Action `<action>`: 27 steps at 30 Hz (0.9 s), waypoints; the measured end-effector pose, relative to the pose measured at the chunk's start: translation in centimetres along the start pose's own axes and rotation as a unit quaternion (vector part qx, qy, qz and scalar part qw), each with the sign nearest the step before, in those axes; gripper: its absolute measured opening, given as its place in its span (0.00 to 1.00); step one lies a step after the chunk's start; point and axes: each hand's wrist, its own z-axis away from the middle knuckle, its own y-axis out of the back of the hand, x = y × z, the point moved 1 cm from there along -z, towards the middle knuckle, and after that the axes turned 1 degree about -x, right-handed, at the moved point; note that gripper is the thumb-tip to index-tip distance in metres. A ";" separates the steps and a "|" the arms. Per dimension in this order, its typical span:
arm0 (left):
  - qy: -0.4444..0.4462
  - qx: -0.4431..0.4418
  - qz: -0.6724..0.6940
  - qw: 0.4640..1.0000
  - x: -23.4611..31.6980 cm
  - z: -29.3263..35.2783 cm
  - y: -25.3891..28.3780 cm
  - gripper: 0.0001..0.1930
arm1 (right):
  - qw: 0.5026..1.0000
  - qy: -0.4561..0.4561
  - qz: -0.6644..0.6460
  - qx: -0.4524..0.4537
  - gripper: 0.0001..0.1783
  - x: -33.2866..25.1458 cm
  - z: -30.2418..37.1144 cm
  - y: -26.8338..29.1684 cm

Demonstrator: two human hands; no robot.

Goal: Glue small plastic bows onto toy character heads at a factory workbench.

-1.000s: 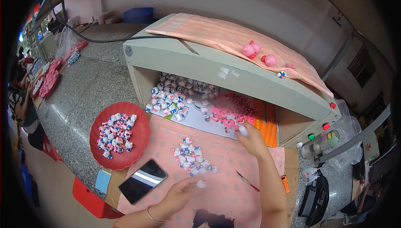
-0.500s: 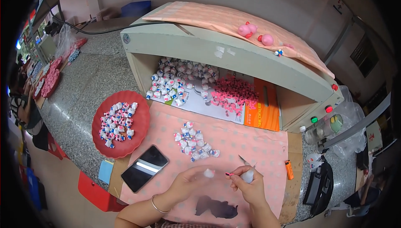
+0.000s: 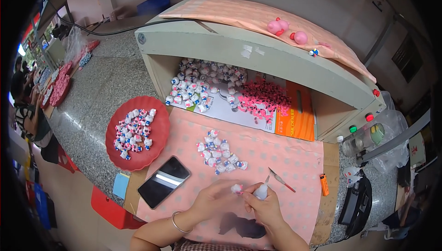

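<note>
Close together over the pink cloth [image 3: 299, 209], the two hands meet at one small white figure [image 3: 236, 188]. The left hand [image 3: 212, 201] grips it between thumb and fingers, blurring a little. The right hand [image 3: 268, 208] is closed around a small white bottle [image 3: 261, 191], its thin tip pointing up and away, while the thumb and forefinger pinch just beside the figure; whether they hold something too is too small to tell. Beyond the hands lies a loose cluster of similar figures [image 3: 220, 153], with a red-handled tool [image 3: 282, 180] to its right and a dark phone [image 3: 164, 182] to its left. Farther left, a red scalloped plate [image 3: 156, 150] bears more figures. At the back, under a pale shelf [image 3: 276, 69], sit a heap of white figures [image 3: 207, 72] and, beside it, a pile of pink pieces [image 3: 263, 98].
</note>
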 end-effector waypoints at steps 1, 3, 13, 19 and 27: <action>-0.004 0.005 -0.021 1.000 0.0 0.0 0.0 0.18 | 1.000 0.007 0.006 -0.011 0.04 0.1 0.0 0.0; -0.008 0.009 -0.043 0.999 0.1 -0.1 0.0 0.18 | 0.999 -0.012 -0.039 -0.002 0.04 0.4 -0.1 -0.1; -0.011 0.011 -0.094 0.995 1.0 -0.2 0.2 0.17 | 1.000 -0.021 -0.006 0.004 0.06 1.1 -0.4 -0.5; 0.077 0.024 0.024 0.996 2.2 -0.3 -0.2 0.15 | 0.995 0.066 0.077 0.023 0.08 0.5 0.0 -1.3; 0.088 0.011 0.077 0.993 1.8 -0.6 -0.1 0.15 | 0.989 0.092 0.120 0.001 0.09 0.6 -0.1 -1.0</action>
